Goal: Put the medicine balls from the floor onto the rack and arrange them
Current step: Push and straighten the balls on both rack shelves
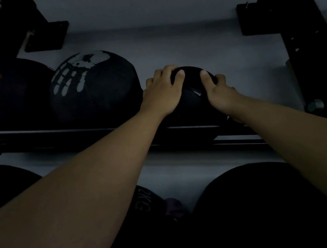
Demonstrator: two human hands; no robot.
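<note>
A small black medicine ball (pixel 193 97) rests on the rack's upper rail (pixel 56 130), held from both sides. My left hand (pixel 163 93) grips its left side and my right hand (pixel 219 92) grips its right side, thumbs on top. Just left of it sits a larger black ball with a white skull print (pixel 94 87). Further left lies a black ball with red lettering (pixel 0 92). The scene is very dim.
On the lower tier lie a black ball marked 2KG (pixel 145 204), a big black ball (pixel 257 205) at the right and another (pixel 0 181) at the left. Black rack uprights (pixel 299 31) with brackets stand against the pale wall. The rail right of the held ball is bare.
</note>
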